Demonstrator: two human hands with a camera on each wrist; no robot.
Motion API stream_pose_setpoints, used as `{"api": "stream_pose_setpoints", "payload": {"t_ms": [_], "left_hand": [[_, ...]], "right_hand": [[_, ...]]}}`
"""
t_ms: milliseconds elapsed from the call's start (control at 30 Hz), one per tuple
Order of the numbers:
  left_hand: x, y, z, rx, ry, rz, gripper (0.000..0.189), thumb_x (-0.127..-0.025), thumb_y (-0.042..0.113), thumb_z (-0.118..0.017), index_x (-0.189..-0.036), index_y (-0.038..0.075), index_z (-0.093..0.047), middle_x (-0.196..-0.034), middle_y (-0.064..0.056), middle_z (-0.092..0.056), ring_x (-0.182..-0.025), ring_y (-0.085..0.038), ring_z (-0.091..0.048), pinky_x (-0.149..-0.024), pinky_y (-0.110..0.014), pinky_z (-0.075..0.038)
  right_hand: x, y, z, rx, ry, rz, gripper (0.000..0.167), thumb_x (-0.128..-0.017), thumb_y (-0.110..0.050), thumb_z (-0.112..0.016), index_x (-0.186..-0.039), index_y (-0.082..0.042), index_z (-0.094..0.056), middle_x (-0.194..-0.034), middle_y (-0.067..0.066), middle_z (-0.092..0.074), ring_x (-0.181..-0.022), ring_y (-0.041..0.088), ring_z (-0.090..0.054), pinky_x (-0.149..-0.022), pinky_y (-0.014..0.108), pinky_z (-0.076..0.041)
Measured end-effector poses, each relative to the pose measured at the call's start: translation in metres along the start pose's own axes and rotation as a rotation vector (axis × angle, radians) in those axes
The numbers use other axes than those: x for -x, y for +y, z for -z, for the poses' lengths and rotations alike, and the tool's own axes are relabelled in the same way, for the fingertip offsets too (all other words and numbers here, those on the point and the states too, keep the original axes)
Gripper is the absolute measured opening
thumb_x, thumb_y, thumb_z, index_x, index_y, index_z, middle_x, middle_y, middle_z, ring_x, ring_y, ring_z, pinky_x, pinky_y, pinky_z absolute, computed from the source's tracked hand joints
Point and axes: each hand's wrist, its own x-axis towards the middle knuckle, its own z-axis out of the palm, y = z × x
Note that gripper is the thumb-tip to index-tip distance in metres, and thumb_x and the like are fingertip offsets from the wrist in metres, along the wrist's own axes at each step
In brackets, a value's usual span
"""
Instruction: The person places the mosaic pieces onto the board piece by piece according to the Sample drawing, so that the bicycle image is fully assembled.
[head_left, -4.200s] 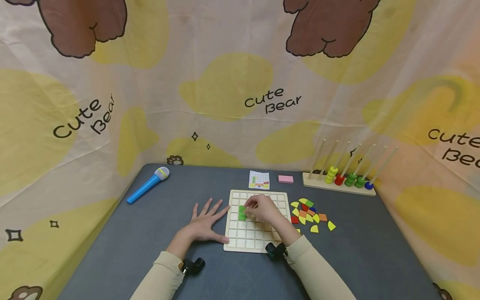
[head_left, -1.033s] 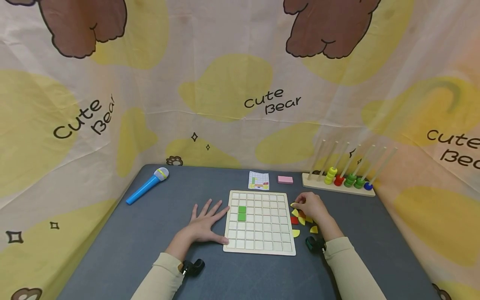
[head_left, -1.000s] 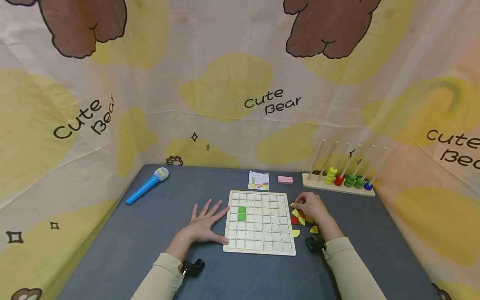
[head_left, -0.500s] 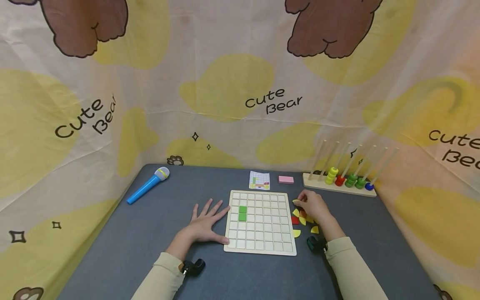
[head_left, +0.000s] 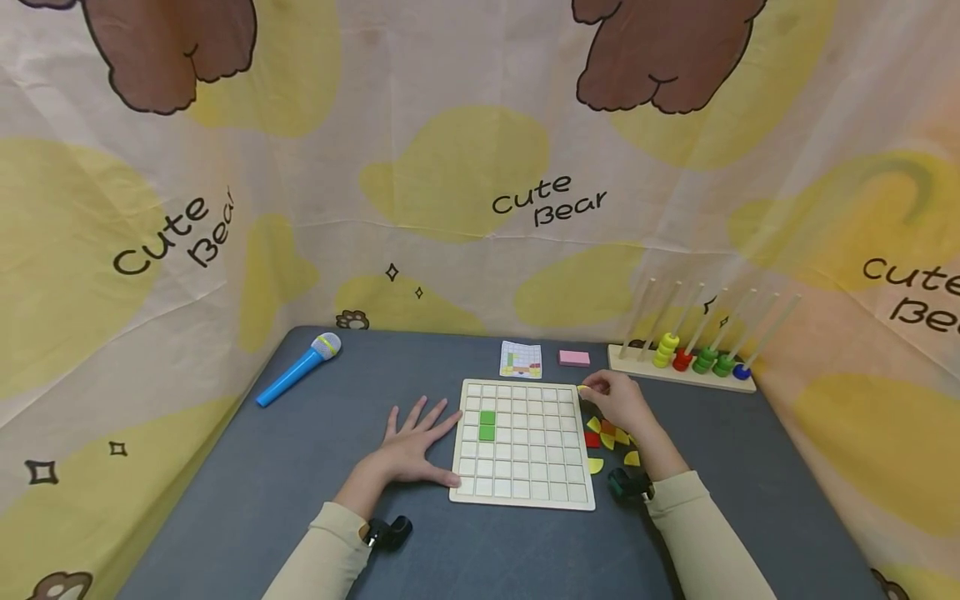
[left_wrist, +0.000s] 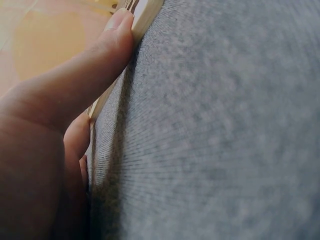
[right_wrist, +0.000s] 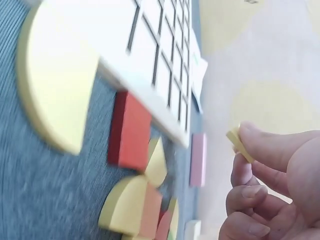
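Observation:
On the grey table lies a wooden grid board [head_left: 522,479] with two green square tiles [head_left: 487,425] in neighbouring cells of one column. My left hand [head_left: 408,454] is spread flat at its left side; in the left wrist view the thumb [left_wrist: 107,52] touches the board's edge. Past the board's right upper corner, my right hand [head_left: 618,400] pinches a small yellow block [right_wrist: 240,145] between thumb and fingers, raised off the table. The block's full outline is hidden by the fingers. Below that hand lie loose pieces, among them a red block [right_wrist: 130,132] and a yellow rounded block [right_wrist: 57,75].
Behind the board are a printed pattern card [head_left: 521,360] and a pink block [head_left: 573,358]. A peg stand with coloured beads [head_left: 682,371] stands at the back right. A blue toy microphone [head_left: 298,369] lies at the back left. Patterned cloth surrounds the table.
Over the last second my right hand lifts the yellow block from the pile and brings it up and left toward the board's upper right corner. The left hand stays put.

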Motion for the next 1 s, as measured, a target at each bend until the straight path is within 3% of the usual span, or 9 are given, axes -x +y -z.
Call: {"api": "stream_pose_setpoints", "payload": {"t_ms": [433,633,1000], "left_hand": [[0.0,0.001,0.002,-0.003,0.008,-0.009,0.118,-0.064,0.089,-0.066,-0.161,0.043,-0.018,-0.171,0.006,-0.007,-0.157,-0.034,0.006,-0.116,-0.072,0.011],[0.001,0.001,0.002,-0.011,0.002,-0.002,0.118,-0.064,0.088,-0.067,-0.161,0.042,-0.018,-0.171,0.006,-0.007,-0.157,-0.034,0.006,-0.116,-0.072,0.01],[0.003,0.003,0.003,-0.001,0.003,-0.001,0.117,-0.065,0.087,-0.068,-0.161,0.041,-0.019,-0.171,0.006,-0.008,-0.158,-0.034,0.006,-0.116,-0.071,0.01]], "right_hand": [[0.006,-0.029,-0.013,-0.06,0.004,0.076,0.02,-0.093,-0.022,-0.075,-0.105,-0.006,-0.075,-0.093,0.006,-0.072,-0.082,0.02,-0.061,-0.07,0.032,-0.054],[0.008,-0.043,-0.019,-0.102,-0.016,0.081,0.019,-0.088,-0.022,-0.08,-0.099,-0.007,-0.077,-0.088,0.004,-0.072,-0.079,0.018,-0.063,-0.066,0.03,-0.053],[0.006,-0.055,-0.033,-0.13,-0.041,0.143,0.015,-0.088,-0.024,-0.081,-0.093,-0.011,-0.077,-0.088,0.001,-0.073,-0.078,0.017,-0.062,-0.067,0.029,-0.052]]}}
